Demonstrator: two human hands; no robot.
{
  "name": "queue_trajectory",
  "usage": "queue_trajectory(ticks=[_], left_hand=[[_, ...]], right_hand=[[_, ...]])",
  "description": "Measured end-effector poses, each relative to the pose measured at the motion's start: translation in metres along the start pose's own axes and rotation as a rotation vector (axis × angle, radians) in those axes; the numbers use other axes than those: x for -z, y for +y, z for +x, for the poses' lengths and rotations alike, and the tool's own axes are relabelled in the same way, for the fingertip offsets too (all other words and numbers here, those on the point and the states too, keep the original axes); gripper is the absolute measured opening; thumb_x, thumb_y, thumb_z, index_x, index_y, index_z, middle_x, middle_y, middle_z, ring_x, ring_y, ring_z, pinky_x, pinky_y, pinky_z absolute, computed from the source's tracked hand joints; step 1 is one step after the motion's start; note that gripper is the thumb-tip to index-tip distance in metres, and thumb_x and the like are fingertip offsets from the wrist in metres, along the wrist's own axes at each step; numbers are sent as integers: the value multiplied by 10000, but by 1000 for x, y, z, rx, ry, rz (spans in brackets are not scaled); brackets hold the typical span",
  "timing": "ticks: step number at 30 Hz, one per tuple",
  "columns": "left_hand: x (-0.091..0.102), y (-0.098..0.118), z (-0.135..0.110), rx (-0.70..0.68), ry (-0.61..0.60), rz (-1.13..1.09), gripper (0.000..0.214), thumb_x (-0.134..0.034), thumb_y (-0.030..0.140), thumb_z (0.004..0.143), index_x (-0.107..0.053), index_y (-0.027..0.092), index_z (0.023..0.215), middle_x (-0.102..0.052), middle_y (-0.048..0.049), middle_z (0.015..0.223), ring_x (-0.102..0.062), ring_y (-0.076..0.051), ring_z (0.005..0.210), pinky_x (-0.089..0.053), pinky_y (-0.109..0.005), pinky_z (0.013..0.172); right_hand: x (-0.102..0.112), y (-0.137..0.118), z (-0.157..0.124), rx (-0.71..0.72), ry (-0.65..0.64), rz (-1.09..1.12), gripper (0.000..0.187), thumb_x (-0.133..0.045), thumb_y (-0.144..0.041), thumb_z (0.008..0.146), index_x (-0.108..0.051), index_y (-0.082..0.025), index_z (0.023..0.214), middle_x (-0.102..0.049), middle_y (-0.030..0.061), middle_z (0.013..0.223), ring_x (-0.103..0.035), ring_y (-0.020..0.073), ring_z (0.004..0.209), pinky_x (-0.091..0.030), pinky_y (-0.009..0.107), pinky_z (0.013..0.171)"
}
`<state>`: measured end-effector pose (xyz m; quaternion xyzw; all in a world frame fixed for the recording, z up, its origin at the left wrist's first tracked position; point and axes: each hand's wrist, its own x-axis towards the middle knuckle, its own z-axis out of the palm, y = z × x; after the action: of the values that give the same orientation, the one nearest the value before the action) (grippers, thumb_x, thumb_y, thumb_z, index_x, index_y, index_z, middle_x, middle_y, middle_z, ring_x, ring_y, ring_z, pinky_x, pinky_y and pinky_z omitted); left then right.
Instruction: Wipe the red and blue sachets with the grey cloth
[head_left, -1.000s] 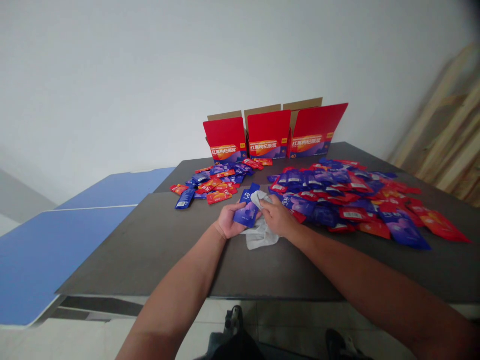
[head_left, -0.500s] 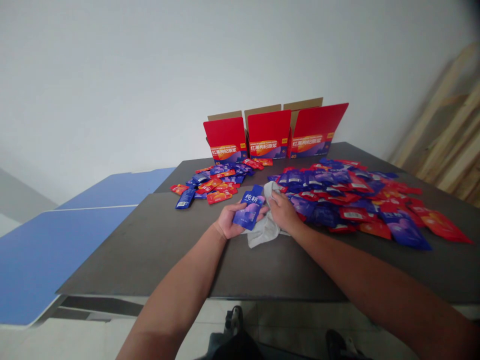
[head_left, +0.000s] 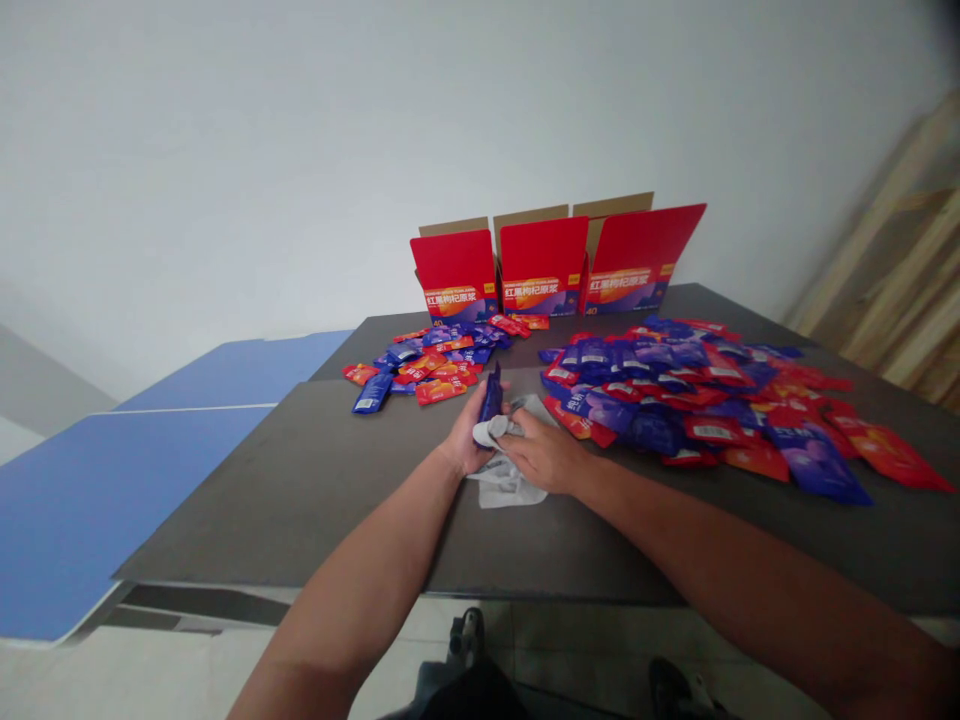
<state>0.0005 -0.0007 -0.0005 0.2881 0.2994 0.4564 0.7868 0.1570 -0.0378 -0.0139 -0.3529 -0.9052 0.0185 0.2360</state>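
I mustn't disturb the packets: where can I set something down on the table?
The flat dark grey table is bare between its left edge, the smaller pile of glossy red and blue packets and the left forearm; another patch lies between the crumpled white cloth and the near edge. The larger packet pile crowds the right.

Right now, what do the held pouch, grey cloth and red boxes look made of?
Held pouch: probably plastic or foil laminate, finish hard to judge edge-on; similar piled pouches show creases and sheen.
Grey cloth: soft matte fabric, by its loose folds; fibre unclear.
Red boxes: likely cardboard, smooth and printed outside, plain brown inside.
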Motion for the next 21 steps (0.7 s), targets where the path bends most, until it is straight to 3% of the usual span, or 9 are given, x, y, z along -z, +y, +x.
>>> queue_trajectory(ticks=[5,10,13,16,21], left_hand=[[0,-2,0,108,-5,59,376,-542,453,872,-656,165,1086,-631,-29,690,-593,-141,538,-451,-218,468],[-3,-4,0,157,-55,65,292,-545,408,871,-661,159,971,-568,-12,613,-482,-91,436,-352,-171,385],[-4,-4,-3,170,-77,115,393,-522,508,877,-638,135,836,-554,-32,607,-499,-96,474,-370,-168,409],[-3,-5,-5,171,-172,171,537,-469,628,860,-627,119,796,-559,-51,615,-505,-104,483,-399,-188,434],[3,-3,-8,215,-248,150,370,-550,457,876,-643,99,878,-606,-77,687,-549,-112,526,-446,-204,509]], right_hand=[[5,-5,3,-101,-61,-27,358,-426,-318,956,-567,-287,1284,-490,107,1216,-550,204,872,-448,304,711],[4,-4,5,-251,31,-43,367,-407,-277,960,-526,-234,1304,-475,126,1203,-544,220,928,-439,301,738],[3,-1,6,-347,80,-42,353,-371,-264,971,-520,-198,1284,-477,131,1180,-549,208,904,-434,293,748],[1,2,7,-441,115,-38,353,-335,-278,983,-518,-179,1268,-495,128,1132,-559,199,855,-433,290,729],[-6,12,10,-556,175,10,418,-307,-273,977,-456,-138,1344,-514,156,1132,-569,240,923,-447,329,785]])
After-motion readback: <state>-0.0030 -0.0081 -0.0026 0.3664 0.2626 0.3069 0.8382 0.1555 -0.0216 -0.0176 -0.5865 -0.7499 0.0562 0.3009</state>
